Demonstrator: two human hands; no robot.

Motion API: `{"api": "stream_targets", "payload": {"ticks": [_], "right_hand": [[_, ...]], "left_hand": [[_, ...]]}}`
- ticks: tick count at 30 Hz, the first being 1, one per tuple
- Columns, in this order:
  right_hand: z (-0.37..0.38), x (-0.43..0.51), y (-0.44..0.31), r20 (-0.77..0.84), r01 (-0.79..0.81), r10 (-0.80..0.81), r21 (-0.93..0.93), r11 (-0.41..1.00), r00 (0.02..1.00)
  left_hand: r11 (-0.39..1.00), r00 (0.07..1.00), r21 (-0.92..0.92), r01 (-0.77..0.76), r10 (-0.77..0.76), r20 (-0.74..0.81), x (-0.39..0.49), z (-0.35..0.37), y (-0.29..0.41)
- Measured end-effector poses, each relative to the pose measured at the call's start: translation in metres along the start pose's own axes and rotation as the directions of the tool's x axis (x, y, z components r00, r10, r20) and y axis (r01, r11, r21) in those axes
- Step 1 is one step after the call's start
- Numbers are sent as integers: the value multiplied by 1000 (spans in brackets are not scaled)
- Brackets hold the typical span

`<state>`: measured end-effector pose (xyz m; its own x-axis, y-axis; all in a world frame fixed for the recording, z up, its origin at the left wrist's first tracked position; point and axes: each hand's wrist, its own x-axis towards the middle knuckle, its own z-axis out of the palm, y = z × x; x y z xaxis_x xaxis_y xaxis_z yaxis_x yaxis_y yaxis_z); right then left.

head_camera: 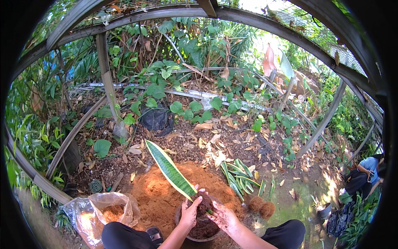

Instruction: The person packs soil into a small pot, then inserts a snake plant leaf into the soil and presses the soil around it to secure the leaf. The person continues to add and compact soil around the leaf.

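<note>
A snake plant leaf with yellow margins (170, 170) rises from a clump of dark soil (204, 204) above a round pot (203, 239). My left hand (189, 214) grips the soil clump at the leaf's base. My right hand (224, 218), soiled and with fingers spread, touches the clump's right side, near a small green piece. Dark soil partly fills the pot below. Behind it spreads a mound of orange-brown coir-like material (155, 183). Several cut snake plant leaves (238, 177) lie right of the mound, with two balls of brown fibre (266, 210) in front of them.
A clear plastic bag (132, 208) of brown fibre stands at left, near a green coil (95, 186). A seated person (367, 174) is at far right, near a small pot (325, 211) and black plastic bags (339, 219). Wooden posts (107, 77) and leaf litter lie beyond.
</note>
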<state>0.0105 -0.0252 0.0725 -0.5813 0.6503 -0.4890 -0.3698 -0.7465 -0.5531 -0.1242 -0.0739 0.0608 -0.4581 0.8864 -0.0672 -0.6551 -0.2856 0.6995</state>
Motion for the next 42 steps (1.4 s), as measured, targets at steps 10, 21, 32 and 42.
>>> {"api": "stream_targets", "payload": {"ticks": [10, 21, 32, 42], "right_hand": [[14, -6, 8, -37, 146, -150, -99, 984, 988], [19, -8, 14, -100, 182, -201, -173, 968, 974], [24, -9, 22, -70, 298, -329, -278, 913, 942], [19, -5, 26, -29, 357, -379, -271, 894, 925]], "left_hand": [[1000, 999, -15, 8, -8, -36, -2, 2, 0], [995, 1000, -102, -17, 15, -24, 0, 2, 0], [994, 999, -112, -16, 10, -53, -1, -1, -3], [976, 997, -205, 68, -74, -22, -5, 1, 2]]}}
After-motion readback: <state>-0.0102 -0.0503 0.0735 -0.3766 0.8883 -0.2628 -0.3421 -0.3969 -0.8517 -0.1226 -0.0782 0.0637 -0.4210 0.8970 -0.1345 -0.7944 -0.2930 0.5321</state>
